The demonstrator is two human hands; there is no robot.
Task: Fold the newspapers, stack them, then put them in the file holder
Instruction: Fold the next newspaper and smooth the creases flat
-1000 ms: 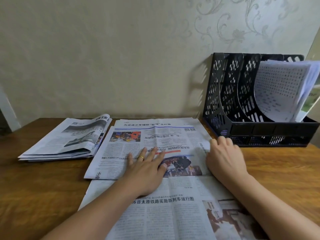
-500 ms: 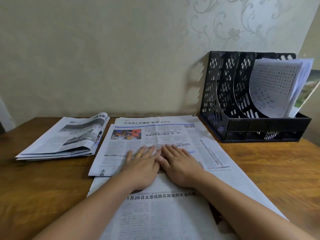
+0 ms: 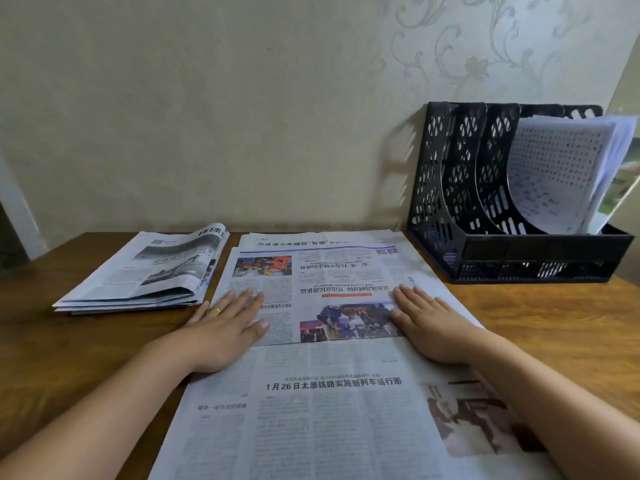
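Observation:
A large newspaper (image 3: 322, 403) lies spread on the wooden table (image 3: 69, 358), its far part folded back toward me as a flap (image 3: 322, 271). My left hand (image 3: 225, 323) lies flat with straight fingers on the flap's left edge. At the flap's right edge my right hand (image 3: 429, 323) presses flat in the same way. A stack of folded newspapers (image 3: 149, 271) rests at the left. The black file holder (image 3: 450, 209) stands at the back right against the wall, apart from both hands.
White printed sheets (image 3: 557, 171) fill the right slots of the file holder, while its left slots hold nothing. The patterned wall (image 3: 242, 116) rises right behind the table. Bare wood shows at the right, in front of the holder.
Both hands slid apart from the middle of the flap to its left and right edges, staying flat on the paper.

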